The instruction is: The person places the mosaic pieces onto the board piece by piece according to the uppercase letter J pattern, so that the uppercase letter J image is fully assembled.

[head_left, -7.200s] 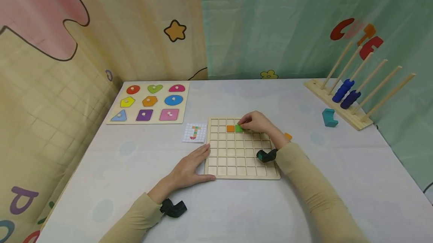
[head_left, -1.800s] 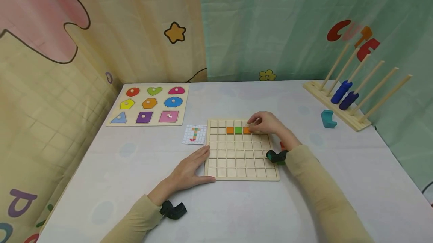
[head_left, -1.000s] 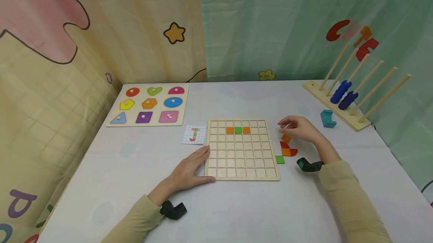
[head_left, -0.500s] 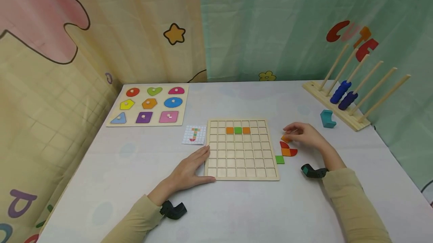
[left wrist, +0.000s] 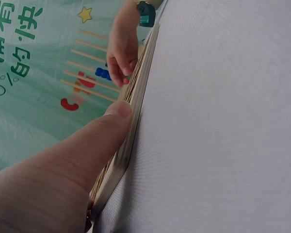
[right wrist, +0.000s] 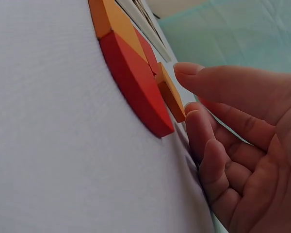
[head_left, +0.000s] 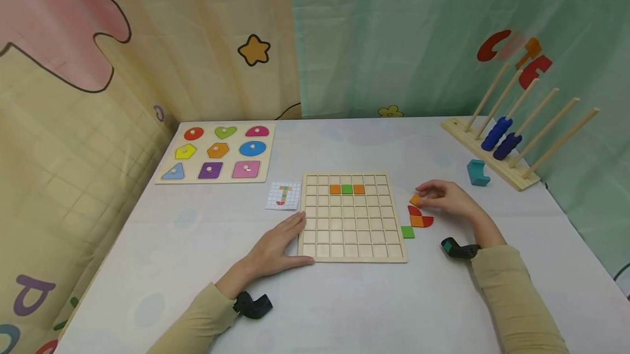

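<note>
My left hand (head_left: 275, 244) rests along the left edge of the wooden grid board (head_left: 344, 236), its thumb at the near corner. In the left wrist view the thumb (left wrist: 87, 150) lies against the board's side. Two orange tiles (head_left: 335, 189) with a green tile (head_left: 346, 189) between them sit in the board's second row. My right hand (head_left: 445, 198) is at a loose orange square tile (head_left: 414, 199) right of the board. In the right wrist view its thumb and fingers stand apart, fingertips right at that tile (right wrist: 170, 94).
Beside the board lie two red curved tiles (head_left: 428, 222), another orange tile (head_left: 416, 221) and a green tile (head_left: 407, 232). A pattern card (head_left: 270, 198) lies left. Behind are a shape puzzle (head_left: 229, 151), a peg stand (head_left: 521, 176) and a teal block (head_left: 477, 173).
My right hand has left the board, where a green and a second orange tile now sit in the row, and has moved right and down to the loose orange tile. The left hand stays put.
</note>
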